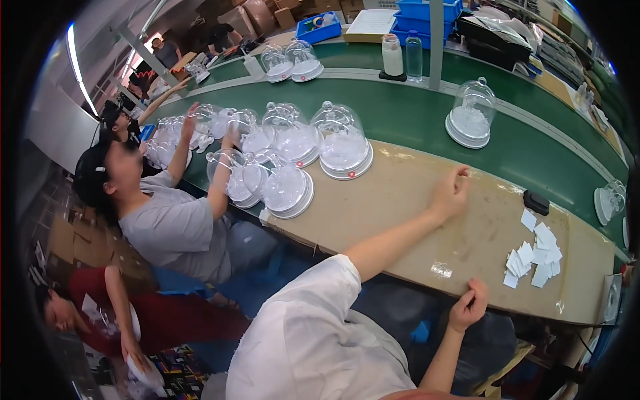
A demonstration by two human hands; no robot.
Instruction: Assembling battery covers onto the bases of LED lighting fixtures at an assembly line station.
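My left hand (451,195) is over the brown board (407,207) near its far edge, the fingers curled in and nothing visible in them. Close to the board's near edge, my right hand (469,305) has its fingers bent together; whether something small is inside is hidden. Beyond my left hand, a clear dome on a white round base (469,127) stands on the green belt (413,120). Left of my hands, another domed piece (341,143) with a small red mark on its base stands on the board, beside several more. White square cards (535,257) lie in a loose pile to the right.
A black oval object (536,203) lies by the cards. One more dome (608,202) is at the belt's right end. At left, a co-worker in a grey shirt (173,230) reaches among the domes. Bottles (413,57) and blue bins (427,13) stand at the back.
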